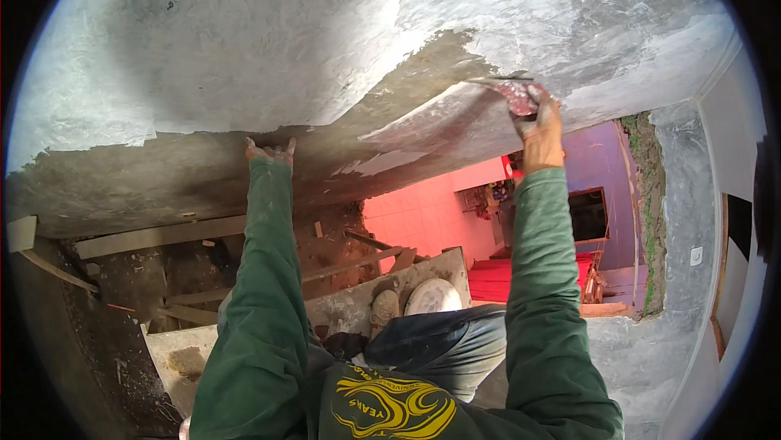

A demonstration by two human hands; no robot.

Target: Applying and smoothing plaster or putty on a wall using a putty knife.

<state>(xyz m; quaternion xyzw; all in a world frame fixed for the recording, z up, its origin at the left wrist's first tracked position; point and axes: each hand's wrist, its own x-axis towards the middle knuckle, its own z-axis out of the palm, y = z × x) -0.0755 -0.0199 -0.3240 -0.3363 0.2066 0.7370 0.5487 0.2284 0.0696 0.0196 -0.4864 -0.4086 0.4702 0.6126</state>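
My right hand [540, 126] is raised overhead and grips a flat plastering trowel [503, 86], whose blade lies against the grey plastered ceiling [325, 41]. Wet, smoother plaster spreads to the right of the blade. My left hand [270, 149] presses flat against the bare, darker concrete strip of the ceiling [163, 171], fingers spread, holding nothing. Both arms wear green sleeves.
Below me is a plank platform [342, 302] with a shoe [384, 307] and a white round bucket [433, 297] on it. Timber props and rubble lie at the left [163, 269]. A pink wall [423, 212], red floor and a doorway opening [587, 214] show at the right.
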